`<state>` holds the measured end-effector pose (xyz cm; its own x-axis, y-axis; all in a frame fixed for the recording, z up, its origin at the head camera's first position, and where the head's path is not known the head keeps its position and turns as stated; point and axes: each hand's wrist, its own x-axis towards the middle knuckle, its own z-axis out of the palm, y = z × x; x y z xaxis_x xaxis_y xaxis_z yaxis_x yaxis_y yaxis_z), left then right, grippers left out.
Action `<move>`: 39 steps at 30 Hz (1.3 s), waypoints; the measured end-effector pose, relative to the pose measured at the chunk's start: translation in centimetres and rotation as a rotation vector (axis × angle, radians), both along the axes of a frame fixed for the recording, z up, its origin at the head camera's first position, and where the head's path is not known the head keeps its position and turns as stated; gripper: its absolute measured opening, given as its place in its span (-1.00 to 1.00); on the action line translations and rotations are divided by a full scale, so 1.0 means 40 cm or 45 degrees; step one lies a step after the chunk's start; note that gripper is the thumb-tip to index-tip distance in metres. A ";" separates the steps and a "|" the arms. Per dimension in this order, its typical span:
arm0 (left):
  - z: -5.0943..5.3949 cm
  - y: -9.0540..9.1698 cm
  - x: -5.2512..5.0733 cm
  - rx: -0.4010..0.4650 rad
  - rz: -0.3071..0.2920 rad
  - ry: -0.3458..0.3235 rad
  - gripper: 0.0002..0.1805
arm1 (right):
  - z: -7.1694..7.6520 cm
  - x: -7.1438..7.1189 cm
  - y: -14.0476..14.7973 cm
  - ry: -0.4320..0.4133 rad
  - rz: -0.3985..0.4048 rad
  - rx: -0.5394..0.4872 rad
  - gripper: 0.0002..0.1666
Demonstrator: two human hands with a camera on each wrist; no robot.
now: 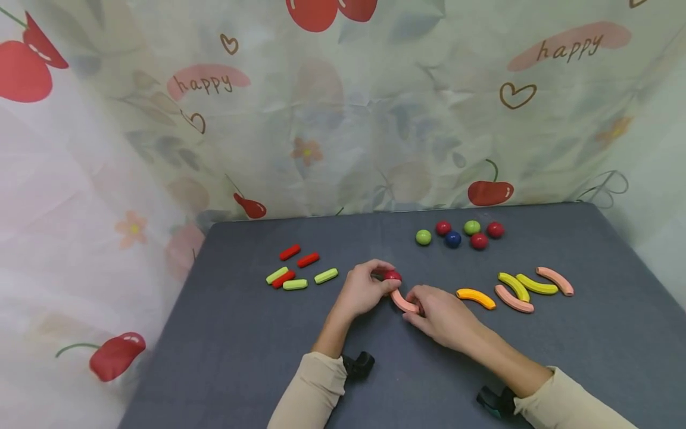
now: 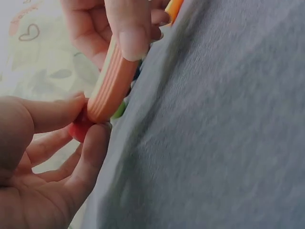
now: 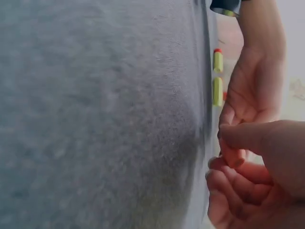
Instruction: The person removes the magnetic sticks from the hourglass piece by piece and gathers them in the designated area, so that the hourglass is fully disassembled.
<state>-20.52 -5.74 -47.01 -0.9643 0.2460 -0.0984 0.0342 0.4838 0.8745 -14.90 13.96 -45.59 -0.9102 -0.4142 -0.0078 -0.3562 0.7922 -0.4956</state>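
My left hand (image 1: 365,288) pinches a red ball (image 1: 393,275) between thumb and fingers, near the middle of the table. A curved pink stick (image 1: 403,302) touches the ball with one end, and my right hand (image 1: 442,314) pinches its other end. In the left wrist view the pink stick (image 2: 110,88) shows ridges along its side and meets the red ball (image 2: 81,128); whether the two are joined cannot be told. The right wrist view shows the stick's end (image 3: 234,156) between right thumb and fingers, with the ball hidden.
Short red sticks (image 1: 308,260) and light green sticks (image 1: 295,285) lie to the left. Several balls, among them a blue ball (image 1: 452,239), sit at the back right. Curved pieces lie right of my hand: an orange one (image 1: 476,298), yellow ones (image 1: 536,285), pink ones (image 1: 514,299).
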 end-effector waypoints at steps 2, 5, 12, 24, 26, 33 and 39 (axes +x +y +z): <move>0.000 0.006 -0.001 0.019 0.020 0.031 -0.64 | -0.001 0.009 0.018 -0.027 0.084 -0.059 -0.78; 0.006 0.013 -0.013 0.022 0.117 0.116 -0.65 | 0.008 0.024 0.062 -0.155 0.242 -0.170 -0.85; 0.025 0.060 -0.109 -0.116 0.087 0.149 -0.64 | 0.030 0.069 0.189 0.023 0.056 -0.028 -0.88; -0.011 0.143 -0.223 -0.258 0.270 0.284 -0.62 | -0.019 0.097 0.308 0.072 -0.021 0.100 -0.80; -0.019 0.137 -0.228 -0.315 0.293 0.305 -0.61 | -0.025 0.092 0.308 0.040 -0.024 0.131 -0.79; -0.007 0.098 -0.235 -0.383 0.280 0.319 -0.52 | -0.009 0.082 0.288 0.210 -0.054 0.211 -0.74; 0.091 0.035 -0.190 -0.365 0.335 0.423 -0.49 | 0.048 0.056 0.254 0.533 -0.050 0.182 -0.80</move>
